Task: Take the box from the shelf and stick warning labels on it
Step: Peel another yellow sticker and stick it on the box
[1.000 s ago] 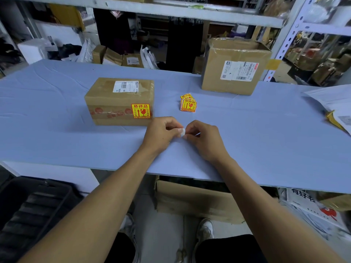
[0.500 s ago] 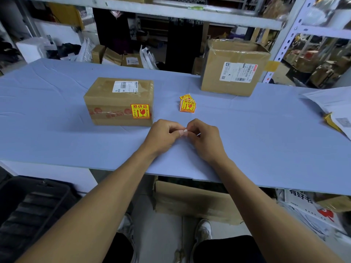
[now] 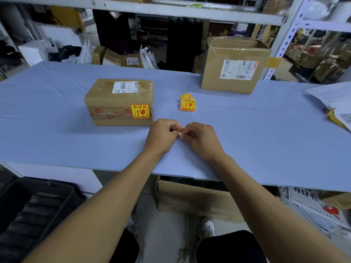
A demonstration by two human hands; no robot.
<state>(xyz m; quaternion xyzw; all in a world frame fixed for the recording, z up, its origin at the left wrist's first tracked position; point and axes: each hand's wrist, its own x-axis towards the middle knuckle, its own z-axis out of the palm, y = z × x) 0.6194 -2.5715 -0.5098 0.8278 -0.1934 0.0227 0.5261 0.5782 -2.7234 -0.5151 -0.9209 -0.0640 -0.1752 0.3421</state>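
1. A sealed cardboard box [image 3: 118, 102] is shown resting on the blue table [image 3: 57, 141], left of centre, with its long side turned toward the viewer.
2. A yellow-and-red warning label [image 3: 140, 111] is seen stuck to the right end of the box's front face; a white shipping label [image 3: 124, 87] lies on its top.
3. A small fanned stack of the same warning labels [image 3: 187, 103] is placed on the table just right of the box, apart from it.
4. The left hand [image 3: 163, 135] and right hand [image 3: 201, 139] are brought together in front of the box, low over the table, fingertips meeting.
5. A small white piece [image 3: 180, 134] is pinched between both hands' fingertips (what it is cannot be told at this size).
6. A larger cardboard carton [image 3: 232, 65], bearing a printed shipping label, is set at the far right of the table, well apart from the hands.
7. White papers [image 3: 336, 103] are seen at the table's right edge.
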